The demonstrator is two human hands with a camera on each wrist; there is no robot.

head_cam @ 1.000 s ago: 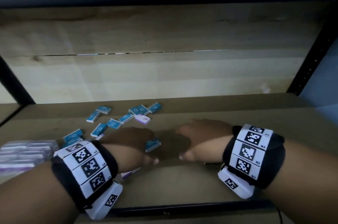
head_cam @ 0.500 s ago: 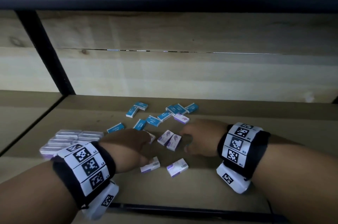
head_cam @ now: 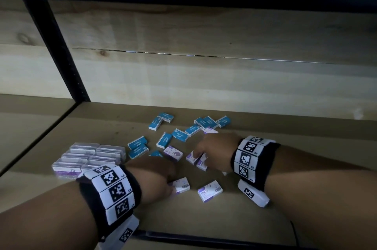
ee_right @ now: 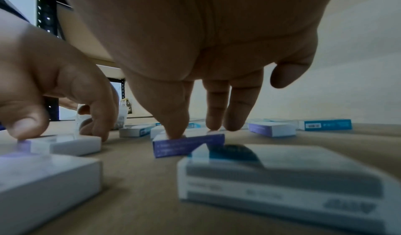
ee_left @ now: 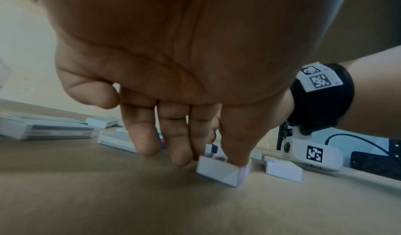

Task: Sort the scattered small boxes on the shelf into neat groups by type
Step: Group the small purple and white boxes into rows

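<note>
Small staple boxes lie scattered on the wooden shelf [head_cam: 265, 204]: several blue ones [head_cam: 179, 134] at the back and white-and-purple ones nearer me. My left hand [head_cam: 171, 186] [ee_left: 217, 159] pinches one white-and-purple box [head_cam: 182, 185] [ee_left: 217, 171] flat on the shelf, thumb at one end and fingers at the other. My right hand [head_cam: 196, 155] [ee_right: 195, 130] pinches a purple-sided box [head_cam: 191, 160] [ee_right: 188, 146], thumb on its near edge, fingertips on the far edge. A twin box [head_cam: 202, 165] lies against it.
A loose white-and-purple box [head_cam: 210, 191] lies between my wrists. A block of wrapped purple boxes [head_cam: 89, 157] stands at the left. A black upright post [head_cam: 59, 51] rises at the back left, with the plank wall behind. Another box [ee_right: 282, 178] lies under my right wrist.
My hands drew apart and uncovered several white-and-purple boxes. My left thumb has come down onto the front box. My head has turned left, so the post has come into view.
</note>
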